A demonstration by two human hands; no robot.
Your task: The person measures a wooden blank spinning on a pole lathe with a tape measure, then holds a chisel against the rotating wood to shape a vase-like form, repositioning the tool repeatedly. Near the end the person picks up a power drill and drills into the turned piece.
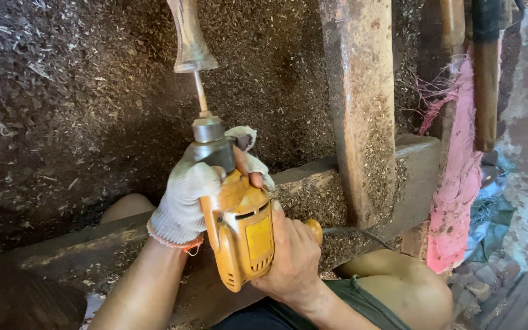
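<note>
Head view: gloved left hand [184,195] and bare right hand [291,253] both grip the yellow drill [242,235].

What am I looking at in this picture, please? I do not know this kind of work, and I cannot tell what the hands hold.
The single picture comes from a camera on the person's head, looking down at their own two hands. The left hand, in a white knitted glove, grips the front of a yellow electric hand drill near its grey metal chuck. The bare right hand holds the drill's rear handle. A thin metal rod runs from the chuck into a turned wooden piece above. Wood shavings cover the ground around a rough wooden beam. The person's bare knees show below.
</note>
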